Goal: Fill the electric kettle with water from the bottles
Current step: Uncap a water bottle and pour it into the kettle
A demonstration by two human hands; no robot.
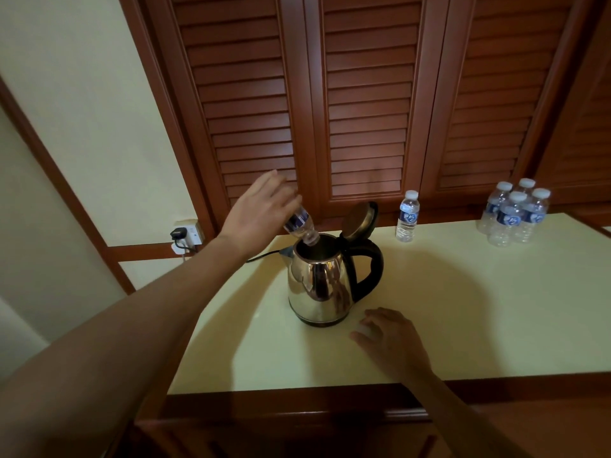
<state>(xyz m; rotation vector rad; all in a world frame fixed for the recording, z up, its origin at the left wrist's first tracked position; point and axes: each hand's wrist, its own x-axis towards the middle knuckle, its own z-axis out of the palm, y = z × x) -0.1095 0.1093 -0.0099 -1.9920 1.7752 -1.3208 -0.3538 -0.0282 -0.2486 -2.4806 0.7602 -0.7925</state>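
Upends the bottle [301, 224], clasped in the left hand [261, 209], into the open kettle [319, 282] on the worktop [463, 309] to drain it, right hand [393, 338] resting at four o'clock, grip unclear, perhaps covering a cap [366, 329].

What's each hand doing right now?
Left hand: holds bottle tipped into kettle.
Right hand: on table, curled over small white thing; grip unclear.

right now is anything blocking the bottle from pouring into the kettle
Nothing visible does. The lid is tipped back, and the neck of the bottle in the left hand pokes into the open mouth of the kettle.
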